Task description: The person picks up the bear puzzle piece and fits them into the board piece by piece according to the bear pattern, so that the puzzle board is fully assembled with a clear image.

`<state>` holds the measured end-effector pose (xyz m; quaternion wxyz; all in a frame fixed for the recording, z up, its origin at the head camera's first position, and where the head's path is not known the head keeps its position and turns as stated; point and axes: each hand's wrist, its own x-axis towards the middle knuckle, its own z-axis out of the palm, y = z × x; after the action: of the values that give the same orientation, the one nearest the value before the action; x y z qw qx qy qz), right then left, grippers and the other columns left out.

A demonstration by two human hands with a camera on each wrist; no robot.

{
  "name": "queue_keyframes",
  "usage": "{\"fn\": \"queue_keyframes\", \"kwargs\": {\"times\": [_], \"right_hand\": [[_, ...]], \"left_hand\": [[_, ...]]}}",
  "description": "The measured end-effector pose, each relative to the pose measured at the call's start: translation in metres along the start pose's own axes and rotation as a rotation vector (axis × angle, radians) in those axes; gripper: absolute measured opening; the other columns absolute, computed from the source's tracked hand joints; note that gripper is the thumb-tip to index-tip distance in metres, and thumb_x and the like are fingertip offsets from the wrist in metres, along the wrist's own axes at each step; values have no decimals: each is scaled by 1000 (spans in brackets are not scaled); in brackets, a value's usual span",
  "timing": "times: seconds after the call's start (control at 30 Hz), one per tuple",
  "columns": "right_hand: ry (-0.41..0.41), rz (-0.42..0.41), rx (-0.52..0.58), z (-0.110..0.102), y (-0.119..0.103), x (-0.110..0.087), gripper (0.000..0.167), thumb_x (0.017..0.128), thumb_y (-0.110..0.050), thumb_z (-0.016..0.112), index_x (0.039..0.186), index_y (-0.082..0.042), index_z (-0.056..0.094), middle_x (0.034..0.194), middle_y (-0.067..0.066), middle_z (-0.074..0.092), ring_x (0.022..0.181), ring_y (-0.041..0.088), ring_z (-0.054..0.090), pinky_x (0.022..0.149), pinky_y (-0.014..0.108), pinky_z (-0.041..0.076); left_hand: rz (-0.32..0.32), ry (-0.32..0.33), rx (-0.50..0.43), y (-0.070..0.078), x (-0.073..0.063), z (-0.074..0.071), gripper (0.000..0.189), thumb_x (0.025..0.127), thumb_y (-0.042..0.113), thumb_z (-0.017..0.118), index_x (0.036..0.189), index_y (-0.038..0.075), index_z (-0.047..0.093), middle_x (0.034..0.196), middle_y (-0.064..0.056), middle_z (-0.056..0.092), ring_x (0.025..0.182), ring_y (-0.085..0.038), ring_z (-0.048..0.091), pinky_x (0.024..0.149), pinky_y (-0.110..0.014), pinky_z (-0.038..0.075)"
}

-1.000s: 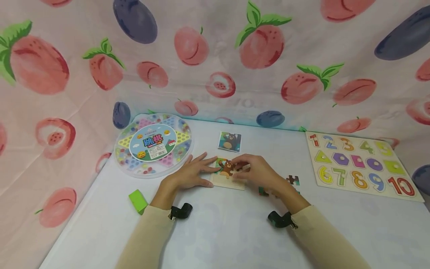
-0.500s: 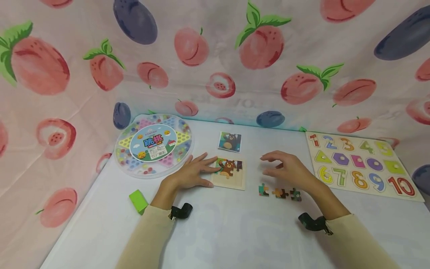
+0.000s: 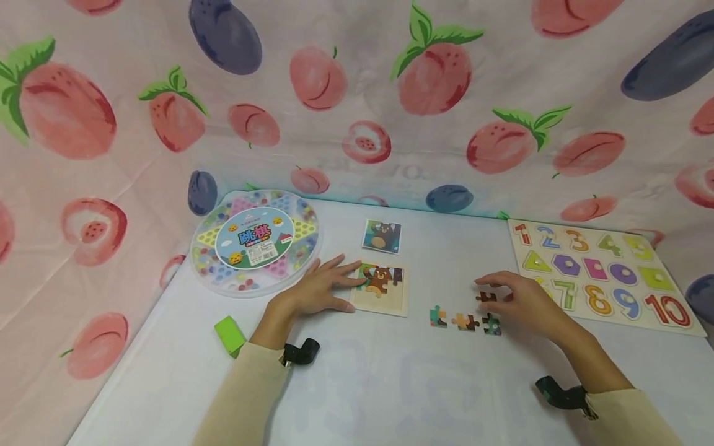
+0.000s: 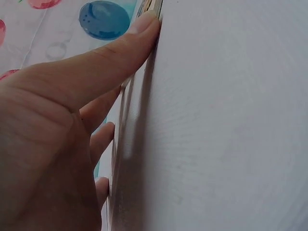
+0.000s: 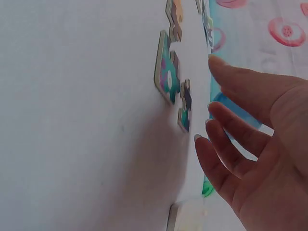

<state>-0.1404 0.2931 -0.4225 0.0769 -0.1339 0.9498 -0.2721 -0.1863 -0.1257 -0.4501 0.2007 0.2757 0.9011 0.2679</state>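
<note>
My left hand (image 3: 320, 288) rests on the table with fingers spread, fingertips touching the left side of a small wooden puzzle tray (image 3: 385, 305). Several joined bear pieces (image 3: 378, 277) fill the tray's upper part; bare wood shows below. To the right, my right hand (image 3: 519, 303) hovers over a dark brown puzzle piece (image 3: 486, 297), thumb and fingers apart on either side of it. In the right wrist view, a gap separates the fingertips from the pieces. Nearby lie a teal-and-tan piece (image 3: 437, 316), a tan-and-brown piece (image 3: 465, 321) and a dark green piece (image 3: 492, 324).
A bear picture card (image 3: 382, 236) lies behind the tray. At the back left stands a round game box (image 3: 253, 238) of coloured marbles. A green block (image 3: 229, 335) lies by the left forearm. On the right is a number-and-shape board (image 3: 577, 297). A fruit-print cloth hangs behind.
My right hand has left the puzzle tray and moved right and towards me, over the loose brown piece. A dark piece shows at the tray's upper right. The left hand stays put.
</note>
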Motion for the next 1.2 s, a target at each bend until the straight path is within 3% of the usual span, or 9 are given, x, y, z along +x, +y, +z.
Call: {"fn": "queue_keyframes", "kwargs": {"times": [0.13, 0.37, 0.6, 0.83, 1.0, 1.2], "right_hand": [[-2, 18, -8, 0, 7, -5, 47, 87, -23, 81, 131, -11, 67, 130, 12, 70, 116, 32, 64, 81, 16, 57], [28, 26, 0, 6, 15, -5, 42, 89, -14, 78, 129, -7, 67, 128, 16, 70, 117, 35, 66, 89, 42, 61], [57, 57, 0, 11, 17, -4, 37, 88, -13, 79, 124, -8, 70, 122, 15, 73, 112, 34, 69, 82, 13, 56], [59, 52, 22, 13, 17, -4, 34, 88, -12, 78, 121, -7, 72, 118, 15, 75, 109, 34, 70, 84, 26, 61], [63, 42, 27, 14, 19, -3, 33, 88, -8, 78, 120, -8, 72, 116, 13, 75, 106, 31, 70, 80, 12, 55], [76, 47, 18, 13, 19, -3, 30, 87, -8, 78, 117, -10, 72, 110, 10, 74, 101, 27, 68, 78, 8, 50]], "left_hand": [[-4, -2, 2, -1, 0, 1, 64, 89, 43, 76, 148, 33, 54, 170, 12, 25, 164, -25, 1, 130, -60, -9], [5, 1, -11, -1, 0, 1, 64, 88, 42, 77, 148, 33, 54, 171, 12, 25, 164, -25, 1, 130, -60, -9], [6, 5, -10, -2, 0, 1, 64, 88, 42, 76, 147, 33, 54, 170, 12, 26, 164, -24, 1, 130, -60, -9], [3, 8, -7, -3, 1, 2, 64, 88, 43, 76, 147, 34, 54, 170, 12, 26, 164, -24, 1, 130, -60, -9], [3, 14, -12, -3, 1, 3, 63, 88, 43, 76, 147, 34, 55, 170, 13, 26, 164, -23, 1, 130, -59, -10], [3, 16, -10, -4, 1, 3, 62, 89, 43, 76, 147, 34, 55, 170, 14, 26, 164, -23, 1, 130, -59, -10]]}}
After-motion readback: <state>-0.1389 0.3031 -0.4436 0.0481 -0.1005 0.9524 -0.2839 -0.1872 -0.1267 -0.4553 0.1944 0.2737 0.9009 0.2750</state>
